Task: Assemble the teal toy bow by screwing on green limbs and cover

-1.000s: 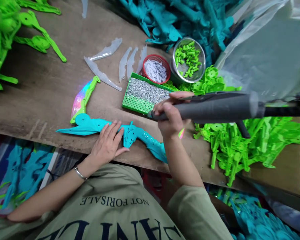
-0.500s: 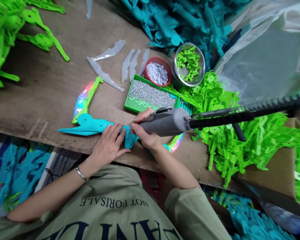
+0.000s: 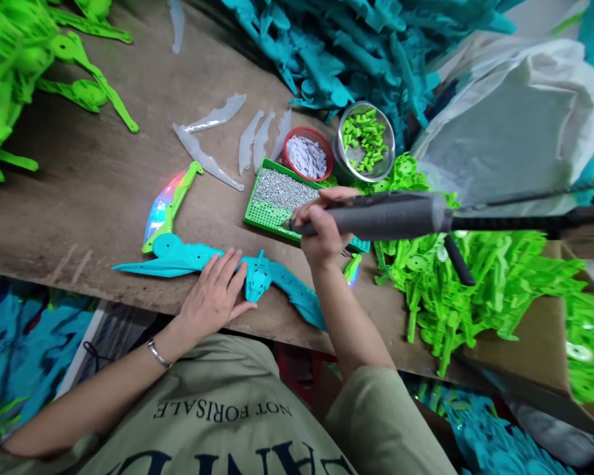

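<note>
A teal plastic toy bow (image 3: 290,285) lies along the front of the workbench, its right end partly behind my right forearm. My left hand (image 3: 215,287) rests flat across its middle, fingers stretched out. In my right hand (image 3: 324,227), the fingers are wrapped round a grey electric screwdriver (image 3: 396,216). Its tip is over the green perforated tray (image 3: 267,218), which holds many small silvery screws (image 3: 284,189). A green limb with a glowing rainbow panel (image 3: 171,208) joins the bow's left end; another lit limb (image 3: 352,270) shows beyond my right forearm.
Behind the tray stand a red basket (image 3: 309,135) of white strips and a metal bowl (image 3: 389,142) of green pieces. Translucent blades (image 3: 205,158) lie to the left. Piles of green parts (image 3: 475,290) and teal parts (image 3: 327,53) surround the bench; a cardboard box (image 3: 529,349) is at right.
My right hand has lifted the screwdriver off the bow's centre and carried it up and right, to the screw tray. My left hand has stayed on the bow.
</note>
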Demonstrator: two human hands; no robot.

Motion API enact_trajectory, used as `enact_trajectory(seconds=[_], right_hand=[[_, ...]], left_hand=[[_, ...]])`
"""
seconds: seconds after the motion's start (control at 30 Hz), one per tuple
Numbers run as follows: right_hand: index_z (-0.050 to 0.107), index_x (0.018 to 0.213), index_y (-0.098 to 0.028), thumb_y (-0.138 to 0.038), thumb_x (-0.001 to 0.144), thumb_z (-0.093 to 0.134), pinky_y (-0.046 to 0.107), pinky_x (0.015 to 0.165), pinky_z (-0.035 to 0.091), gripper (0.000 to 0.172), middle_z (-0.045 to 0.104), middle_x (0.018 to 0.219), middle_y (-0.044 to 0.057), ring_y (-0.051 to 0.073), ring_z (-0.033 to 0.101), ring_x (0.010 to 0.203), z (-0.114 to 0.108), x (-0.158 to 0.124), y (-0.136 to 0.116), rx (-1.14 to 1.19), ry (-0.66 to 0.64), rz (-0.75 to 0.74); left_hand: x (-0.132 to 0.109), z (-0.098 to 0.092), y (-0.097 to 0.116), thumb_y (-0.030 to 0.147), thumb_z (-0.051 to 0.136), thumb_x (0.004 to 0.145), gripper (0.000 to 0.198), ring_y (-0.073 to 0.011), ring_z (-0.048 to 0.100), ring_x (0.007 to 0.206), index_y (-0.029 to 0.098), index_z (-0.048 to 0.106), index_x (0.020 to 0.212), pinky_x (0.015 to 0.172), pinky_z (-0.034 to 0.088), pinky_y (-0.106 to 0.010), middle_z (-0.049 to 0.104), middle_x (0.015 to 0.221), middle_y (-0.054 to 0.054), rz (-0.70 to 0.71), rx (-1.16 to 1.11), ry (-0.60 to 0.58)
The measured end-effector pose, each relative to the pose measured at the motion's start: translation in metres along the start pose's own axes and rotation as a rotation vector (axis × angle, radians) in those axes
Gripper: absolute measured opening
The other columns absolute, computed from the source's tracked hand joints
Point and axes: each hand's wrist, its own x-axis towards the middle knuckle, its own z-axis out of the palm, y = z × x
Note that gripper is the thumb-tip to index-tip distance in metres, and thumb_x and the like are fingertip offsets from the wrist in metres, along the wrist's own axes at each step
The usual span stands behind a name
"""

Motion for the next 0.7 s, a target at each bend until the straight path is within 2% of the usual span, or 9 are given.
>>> enact_trajectory(seconds=[0.07, 0.13, 0.33, 0.7], right_hand=[[0.056, 0.094, -0.028, -0.044, 0.08, 0.073, 0.026, 0.048, 0.047, 0.027, 0.049, 0.054, -0.01, 0.01, 0.052, 0.043, -0.003, 0.01, 0.013, -0.102, 0.09, 0.03], [0.057, 0.092, -0.027, -0.049, 0.078, 0.072, 0.028, 0.049, 0.047, 0.03, 0.048, 0.054, -0.01, 0.01, 0.051, 0.042, -0.006, 0.014, 0.025, -0.168, 0.119, 0.063], [0.058, 0.092, -0.026, -0.053, 0.079, 0.071, 0.027, 0.049, 0.045, 0.032, 0.046, 0.055, -0.01, 0.01, 0.051, 0.043, -0.008, 0.013, 0.044, -0.173, 0.091, 0.083], [0.054, 0.091, -0.027, -0.055, 0.08, 0.067, 0.028, 0.047, 0.044, 0.033, 0.043, 0.054, -0.01, 0.01, 0.048, 0.043, -0.008, 0.019, 0.051, -0.232, 0.019, 0.163]], left_hand=[[0.001, -0.001, -0.001, 0.048, 0.065, 0.094, 0.073, -0.0394, 0.049, 0.142, 0.004, 0.041, 0.148, 0.118, 0.039, -0.058, 0.054, 0.146, -0.03, 0.011, 0.004, 0.009], [0.001, -0.001, -0.001, 0.047, 0.065, 0.094, 0.074, -0.0396, 0.05, 0.141, 0.004, 0.041, 0.148, 0.117, 0.04, -0.058, 0.055, 0.146, -0.03, 0.019, 0.009, 0.021], [0.002, -0.002, -0.001, 0.048, 0.066, 0.093, 0.071, -0.0406, 0.052, 0.139, 0.001, 0.046, 0.143, 0.115, 0.042, -0.057, 0.056, 0.144, -0.03, 0.034, 0.039, 0.024], [0.002, -0.002, -0.001, 0.048, 0.066, 0.093, 0.07, -0.0401, 0.052, 0.139, 0.001, 0.047, 0.142, 0.115, 0.042, -0.057, 0.056, 0.144, -0.03, 0.035, 0.035, 0.033]])
